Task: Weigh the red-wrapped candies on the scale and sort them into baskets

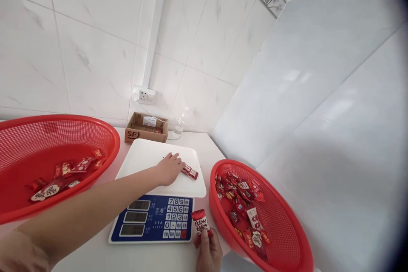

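While spreading the left hand (pixel 168 171) loosely over the white pan (pixel 138 161), perhaps touching a maroon packet (pixel 191 172) at three o'clock, pinching a red packet (pixel 198 217) in the right hand (pixel 208 250) at four o'clock from the scale (pixel 156 232). Could skew weight by leaning, or drop the red packet by slack pinching. Legible: "SF" on the carton (pixel 149 137) at twelve o'clock, "志准" beside the keypad (pixel 175 216).

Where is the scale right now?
In the head view, the scale sits just left of lower centre, between the left basket and right basket, in front of the box, with the left hand over its tray.
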A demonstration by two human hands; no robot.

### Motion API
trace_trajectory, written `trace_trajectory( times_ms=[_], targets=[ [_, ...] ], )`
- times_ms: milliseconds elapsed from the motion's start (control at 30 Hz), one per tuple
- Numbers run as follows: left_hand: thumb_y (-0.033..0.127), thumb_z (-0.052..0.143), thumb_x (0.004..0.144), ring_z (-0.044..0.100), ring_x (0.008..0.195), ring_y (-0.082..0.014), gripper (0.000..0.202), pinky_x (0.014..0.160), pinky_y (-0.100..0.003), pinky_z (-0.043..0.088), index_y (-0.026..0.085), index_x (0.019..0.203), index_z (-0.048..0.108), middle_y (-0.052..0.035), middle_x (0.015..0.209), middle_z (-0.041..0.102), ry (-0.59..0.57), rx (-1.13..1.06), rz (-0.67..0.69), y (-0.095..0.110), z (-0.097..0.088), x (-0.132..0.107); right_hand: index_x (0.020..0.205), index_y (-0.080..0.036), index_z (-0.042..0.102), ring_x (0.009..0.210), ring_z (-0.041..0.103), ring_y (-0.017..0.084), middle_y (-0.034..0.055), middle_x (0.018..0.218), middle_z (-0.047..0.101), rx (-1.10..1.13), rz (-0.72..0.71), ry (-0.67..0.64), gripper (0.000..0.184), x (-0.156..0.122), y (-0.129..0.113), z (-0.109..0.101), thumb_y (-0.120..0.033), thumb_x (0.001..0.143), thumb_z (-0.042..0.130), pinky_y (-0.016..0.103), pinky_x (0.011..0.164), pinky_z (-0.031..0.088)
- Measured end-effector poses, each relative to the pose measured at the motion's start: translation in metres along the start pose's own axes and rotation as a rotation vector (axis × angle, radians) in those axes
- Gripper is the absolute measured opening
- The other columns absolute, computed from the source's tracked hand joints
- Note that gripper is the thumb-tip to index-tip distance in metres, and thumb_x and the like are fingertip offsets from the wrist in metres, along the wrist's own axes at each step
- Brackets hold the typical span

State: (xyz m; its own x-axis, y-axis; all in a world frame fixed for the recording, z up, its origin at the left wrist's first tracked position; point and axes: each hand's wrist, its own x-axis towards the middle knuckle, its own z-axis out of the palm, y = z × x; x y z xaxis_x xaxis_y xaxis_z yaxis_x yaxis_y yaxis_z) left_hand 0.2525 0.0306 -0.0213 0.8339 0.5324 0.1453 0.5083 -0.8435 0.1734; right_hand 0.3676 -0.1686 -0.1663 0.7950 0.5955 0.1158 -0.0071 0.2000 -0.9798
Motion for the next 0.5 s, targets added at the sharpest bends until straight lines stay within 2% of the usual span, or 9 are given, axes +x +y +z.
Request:
trace_trajectory(
  times_ms=[100,233,400,500],
  targets=[
    [0.033,0.061,0.091,0.06,0.112,-0.0255,0.034,0.094,-0.05,0.05,0.017,0.12,0.059,-0.0093,0.127,0.06,-0.035,-0.025,-0.037,-0.006,-0.003,0.002,0.07,-0.018,0.057,0.05,0.044,0.012,-0.0042,0.052,0.051,-0.009,-0.016,-0.002,0.049,-0.002,-0.003,0.003,-0.066,0.075,0.064,0.024,0.05,0.036],
    [0.033,0.06,0.091,0.064,0.101,-0.022,0.032,0.085,-0.044,0.055,0.017,0.119,0.059,-0.0084,0.119,0.063,-0.037,-0.103,-0.179,-0.012,-0.01,-0.007,0.066,-0.019,0.055,0.049,0.045,0.012,-0.0041,0.051,0.051,-0.024,-0.029,0.0,0.05,0.0,-0.002,0.002,-0.067,0.075,0.064,0.024,0.05,0.036],
    [0.036,0.056,0.093,0.067,0.088,-0.0189,0.037,0.077,-0.04,0.057,0.017,0.125,0.055,-0.0073,0.109,0.067,0.127,-0.264,-0.378,-0.018,-0.035,-0.039,0.066,-0.019,0.056,0.047,0.045,0.012,-0.0038,0.05,0.052,-0.043,-0.045,-0.003,0.05,0.003,0.003,0.0,-0.068,0.074,0.064,0.025,0.049,0.035],
    [0.03,0.042,0.098,0.069,0.073,-0.0159,0.031,0.064,-0.029,0.056,0.023,0.126,0.054,-0.0016,0.093,0.073,0.255,-0.359,-0.468,-0.023,-0.055,-0.072,0.067,-0.02,0.056,0.047,0.046,0.012,-0.0036,0.05,0.053,-0.051,-0.04,0.003,0.049,0.003,0.005,-0.002,-0.068,0.073,0.065,0.026,0.048,0.035]
  ],
)
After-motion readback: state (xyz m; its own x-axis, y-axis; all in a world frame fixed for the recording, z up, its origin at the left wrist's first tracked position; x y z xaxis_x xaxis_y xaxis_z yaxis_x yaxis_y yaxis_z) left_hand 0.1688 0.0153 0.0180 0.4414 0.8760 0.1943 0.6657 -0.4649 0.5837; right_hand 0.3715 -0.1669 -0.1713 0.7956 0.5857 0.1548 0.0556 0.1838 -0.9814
